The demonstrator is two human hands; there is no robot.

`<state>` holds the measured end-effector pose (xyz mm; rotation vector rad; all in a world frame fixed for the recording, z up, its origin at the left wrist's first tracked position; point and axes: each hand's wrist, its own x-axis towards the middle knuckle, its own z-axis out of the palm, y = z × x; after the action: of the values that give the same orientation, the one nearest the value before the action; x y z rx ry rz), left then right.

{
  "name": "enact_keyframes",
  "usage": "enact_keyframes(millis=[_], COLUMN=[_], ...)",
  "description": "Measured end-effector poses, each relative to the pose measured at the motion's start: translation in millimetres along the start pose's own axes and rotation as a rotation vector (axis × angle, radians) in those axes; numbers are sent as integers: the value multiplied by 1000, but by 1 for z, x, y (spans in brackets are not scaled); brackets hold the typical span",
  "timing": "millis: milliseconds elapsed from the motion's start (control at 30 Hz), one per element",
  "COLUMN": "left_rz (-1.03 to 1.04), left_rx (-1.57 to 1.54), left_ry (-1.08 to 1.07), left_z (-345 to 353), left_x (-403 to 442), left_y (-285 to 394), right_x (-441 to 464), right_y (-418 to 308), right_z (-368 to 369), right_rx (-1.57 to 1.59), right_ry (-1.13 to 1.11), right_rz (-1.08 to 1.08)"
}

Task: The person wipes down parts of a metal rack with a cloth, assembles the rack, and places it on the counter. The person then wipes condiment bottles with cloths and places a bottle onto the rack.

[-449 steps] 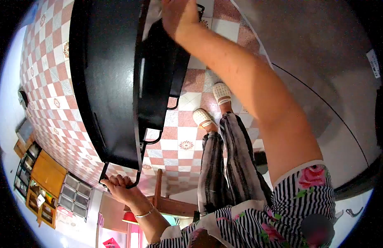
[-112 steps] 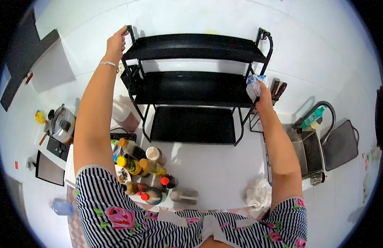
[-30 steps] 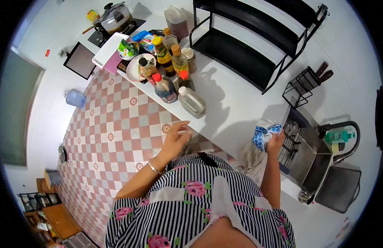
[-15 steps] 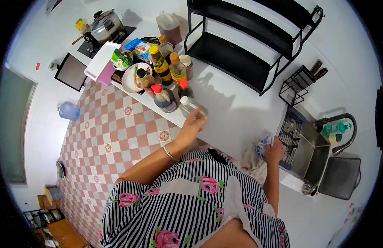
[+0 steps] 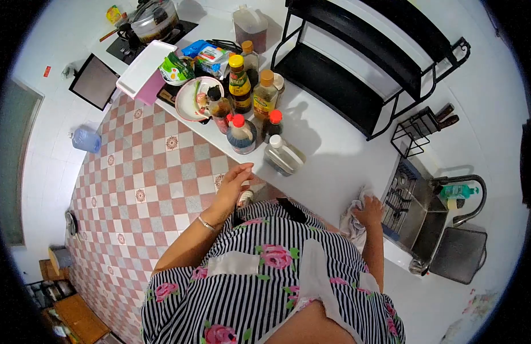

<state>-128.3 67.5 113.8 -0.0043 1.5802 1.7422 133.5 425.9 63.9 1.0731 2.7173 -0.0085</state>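
My left hand point(image 5: 232, 183) is off the counter's front edge, its fingers stretched out and holding nothing. Nearest to it are a squarish clear bottle point(image 5: 287, 157) with a white cap and a dark sauce bottle point(image 5: 241, 137) with a red cap. My right hand point(image 5: 368, 213) grips a pale crumpled cloth point(image 5: 352, 221) on the counter by the sink; part of the cloth hangs over the edge. Behind the clear bottle stand a small red-capped bottle point(image 5: 272, 125), a yellow-labelled bottle point(image 5: 265, 97) and a yellow-capped sauce bottle point(image 5: 239, 86).
A black metal rack point(image 5: 334, 86) stands at the back of the white counter point(image 5: 328, 172). On the right are a knife holder point(image 5: 417, 129) and the sink point(image 5: 428, 223). Leftward sit a bowl point(image 5: 191, 109), a pink tub with a white lid point(image 5: 145, 71) and a pot point(image 5: 153, 23) on the stove.
My left hand has come away from the clear bottle, moving left and toward my body. The bottle stays on the counter. My right hand and the cloth have shifted slightly.
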Motion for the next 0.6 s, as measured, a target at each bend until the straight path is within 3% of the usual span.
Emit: enact_keyframes(millis=[33,100,167,233,300,500,600], left_rz=[-9,11,17,12,24,-58,-147], left_rx=[-5,-55,-81,-89,-57,8,32], left_ry=[20,38,41,32,28,-59,-168], left_z=[-4,-7,-10,-12,-14,-35,-37], left_x=[-1,-4,-6,-7,-11,-4,10], left_y=[0,2,2,1,1,-5,-3], right_x=[-2,13,21,23,27,50,46], right_y=[-7,-46,-101,-156,-197,-234,-236], right_z=[-10,-49,-84,-108,-114,-85,-79], right_rx=[-72,422,868,800,564,546,763], right_ry=[67,198,41,89,246,208,250], right_rz=[-58,-209,-336,-552,-636,-589,-508])
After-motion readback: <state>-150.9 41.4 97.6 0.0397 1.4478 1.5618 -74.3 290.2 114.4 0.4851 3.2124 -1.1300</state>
